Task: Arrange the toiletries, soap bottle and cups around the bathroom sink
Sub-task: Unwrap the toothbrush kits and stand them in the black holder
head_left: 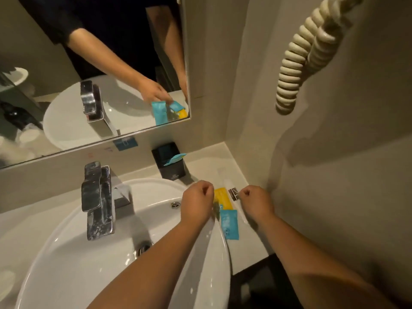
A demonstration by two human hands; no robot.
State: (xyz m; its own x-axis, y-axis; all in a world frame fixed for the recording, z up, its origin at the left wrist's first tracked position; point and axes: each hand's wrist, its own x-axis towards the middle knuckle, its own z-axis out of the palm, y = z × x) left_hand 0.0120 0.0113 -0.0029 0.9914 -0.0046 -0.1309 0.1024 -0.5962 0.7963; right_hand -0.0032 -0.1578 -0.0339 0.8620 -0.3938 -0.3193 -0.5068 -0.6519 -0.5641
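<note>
Left hand (196, 200): held palm down, fingers curled inward into a loose fist, knuckles turned away from the camera.
Right hand (256, 201): held level with the left, fingers curled, thumb and forefinger pinched together.
Forearms: both bare, extended forward from the lower edge, angled slightly toward each other.
Spacing: hands kept apart, not touching.

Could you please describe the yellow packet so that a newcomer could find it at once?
Start at the white sink; on the counter by its right rim, between the two hands, lie flat packets. The yellow packet lies just behind the blue packet, the only yellow one there.
</note>
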